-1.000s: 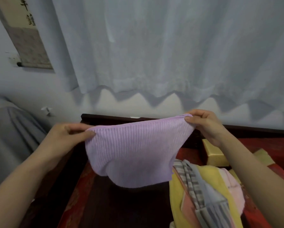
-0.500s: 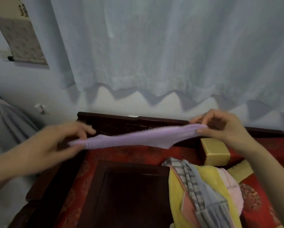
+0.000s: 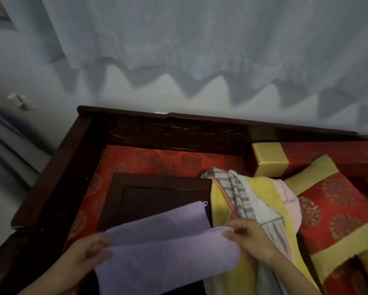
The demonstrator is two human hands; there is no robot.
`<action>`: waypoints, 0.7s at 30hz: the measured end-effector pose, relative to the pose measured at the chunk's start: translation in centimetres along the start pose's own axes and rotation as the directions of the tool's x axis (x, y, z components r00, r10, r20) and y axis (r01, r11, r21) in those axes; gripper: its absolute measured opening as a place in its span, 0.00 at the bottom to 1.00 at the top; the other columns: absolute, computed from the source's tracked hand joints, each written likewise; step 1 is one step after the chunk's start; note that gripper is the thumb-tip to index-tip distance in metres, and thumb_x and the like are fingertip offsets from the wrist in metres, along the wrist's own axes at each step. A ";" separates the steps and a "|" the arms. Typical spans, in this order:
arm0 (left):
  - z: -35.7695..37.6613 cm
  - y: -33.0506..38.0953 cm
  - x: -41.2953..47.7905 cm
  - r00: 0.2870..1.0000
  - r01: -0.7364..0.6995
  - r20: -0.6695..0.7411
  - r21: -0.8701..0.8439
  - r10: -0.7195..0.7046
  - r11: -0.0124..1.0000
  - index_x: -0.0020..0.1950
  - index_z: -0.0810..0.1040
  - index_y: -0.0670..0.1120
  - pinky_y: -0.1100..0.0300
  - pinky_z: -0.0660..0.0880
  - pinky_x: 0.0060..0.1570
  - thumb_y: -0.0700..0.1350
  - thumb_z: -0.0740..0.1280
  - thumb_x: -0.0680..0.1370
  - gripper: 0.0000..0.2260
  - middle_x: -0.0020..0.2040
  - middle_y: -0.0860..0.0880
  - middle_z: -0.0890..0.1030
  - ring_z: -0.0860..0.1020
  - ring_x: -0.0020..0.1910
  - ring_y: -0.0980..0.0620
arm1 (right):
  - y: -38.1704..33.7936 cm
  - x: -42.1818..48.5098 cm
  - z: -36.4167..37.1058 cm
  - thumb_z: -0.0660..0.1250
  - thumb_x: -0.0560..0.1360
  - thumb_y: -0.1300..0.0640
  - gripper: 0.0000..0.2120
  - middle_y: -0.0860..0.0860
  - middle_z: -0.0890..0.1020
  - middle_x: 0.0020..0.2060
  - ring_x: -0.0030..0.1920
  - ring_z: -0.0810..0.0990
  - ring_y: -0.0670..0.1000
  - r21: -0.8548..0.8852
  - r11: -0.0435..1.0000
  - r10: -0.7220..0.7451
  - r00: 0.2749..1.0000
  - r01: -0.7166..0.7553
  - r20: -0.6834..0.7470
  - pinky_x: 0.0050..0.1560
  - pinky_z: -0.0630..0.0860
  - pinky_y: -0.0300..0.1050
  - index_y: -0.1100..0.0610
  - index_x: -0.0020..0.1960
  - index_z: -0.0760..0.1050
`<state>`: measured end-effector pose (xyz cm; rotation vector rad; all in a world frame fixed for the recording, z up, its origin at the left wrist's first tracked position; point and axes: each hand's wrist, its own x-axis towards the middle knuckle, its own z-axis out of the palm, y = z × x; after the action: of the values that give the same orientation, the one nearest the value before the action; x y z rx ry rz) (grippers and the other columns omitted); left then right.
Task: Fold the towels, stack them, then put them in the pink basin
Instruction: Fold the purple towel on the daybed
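A lilac ribbed towel lies on the small dark wooden table, its near half doubled over the far half. My left hand pinches the fold's left corner and my right hand pinches its right corner. To the right lies a heap of unfolded towels: a yellow one, a grey striped one and a pale pink one. No pink basin is in view.
The small table stands on a red patterned cushion inside a dark wooden couch frame. A yellow-ended bolster and a red and yellow pillow lie at the right. A pale curtain hangs behind.
Both hands came down and toward me with the lilac towel. It hung in the air before; now it rests on the small table, folded over itself.
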<state>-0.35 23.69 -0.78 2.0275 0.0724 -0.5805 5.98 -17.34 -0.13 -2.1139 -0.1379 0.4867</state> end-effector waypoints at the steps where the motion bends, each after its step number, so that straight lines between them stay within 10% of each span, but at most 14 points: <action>1: 0.0 -0.4 1.5 0.996 0.013 -0.084 -0.018 -0.014 1.000 0.42 0.82 0.49 0.62 0.78 0.42 0.45 0.70 0.73 0.01 0.40 0.49 0.85 0.83 0.40 0.55 | 0.5 1.2 0.5 0.72 0.72 0.58 0.06 0.46 0.85 0.39 0.40 0.81 0.42 0.006 1.000 0.018 0.999 -0.017 -0.048 0.43 0.75 0.35 0.48 0.39 0.83; 6: 0.4 -3.1 8.2 0.956 0.133 -0.257 -0.043 -0.139 0.990 0.43 0.80 0.42 0.56 0.75 0.38 0.39 0.69 0.75 0.02 0.38 0.41 0.83 0.82 0.40 0.43 | 2.4 8.1 3.1 0.71 0.72 0.60 0.16 0.44 0.79 0.29 0.33 0.76 0.43 -0.092 0.995 0.028 0.975 -0.050 -0.221 0.38 0.72 0.40 0.42 0.31 0.76; 14: 1.3 -7.0 8.7 0.926 0.351 -0.198 0.131 -0.322 0.927 0.38 0.78 0.48 0.61 0.74 0.37 0.41 0.68 0.75 0.06 0.38 0.49 0.81 0.79 0.38 0.54 | 3.7 13.5 6.5 0.67 0.73 0.55 0.04 0.48 0.81 0.34 0.36 0.77 0.49 -0.394 0.918 0.018 0.997 -0.046 -0.075 0.34 0.67 0.42 0.48 0.42 0.79; 21: -0.8 -5.6 5.3 0.841 0.521 0.150 -0.480 -0.519 0.705 0.53 0.79 0.39 0.48 0.80 0.44 0.43 0.66 0.76 0.09 0.51 0.39 0.83 0.81 0.52 0.40 | 4.4 13.5 7.6 0.64 0.78 0.56 0.09 0.46 0.76 0.34 0.35 0.73 0.44 -0.089 0.996 0.024 1.000 -0.023 0.017 0.39 0.69 0.40 0.48 0.40 0.72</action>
<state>3.05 26.28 -7.31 1.4672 0.7503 -0.8178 15.01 -10.10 -11.37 -2.2006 -0.1480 0.5227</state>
